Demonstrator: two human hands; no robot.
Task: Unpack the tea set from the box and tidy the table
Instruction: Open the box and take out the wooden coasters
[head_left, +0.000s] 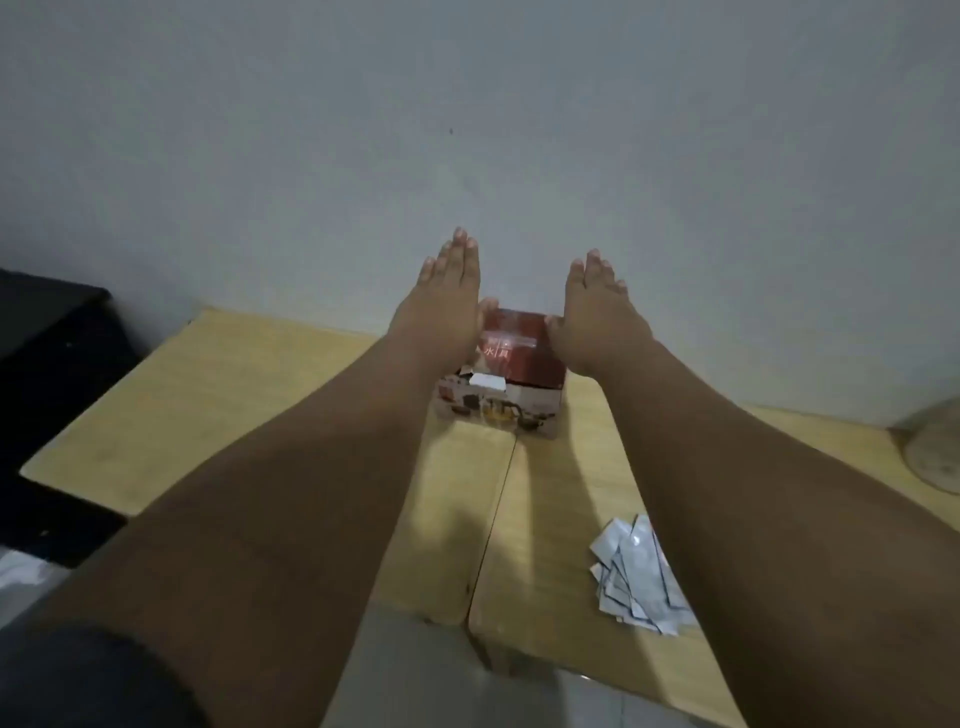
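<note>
While both arms reach forward, the left hand (441, 306) and right hand (597, 312) flank a red tea set box (511, 374) on the wooden tabletop (218, 415), fingers straight, flat, holding nothing. Silver sachets (636, 582) lie nearer, right.

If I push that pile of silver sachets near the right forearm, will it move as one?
Probably not: the silver sachets lie loosely fanned and overlapping, so they would likely scatter. They look thin, flat and glossy, so probably light, floppy and slippery on the table.
</note>
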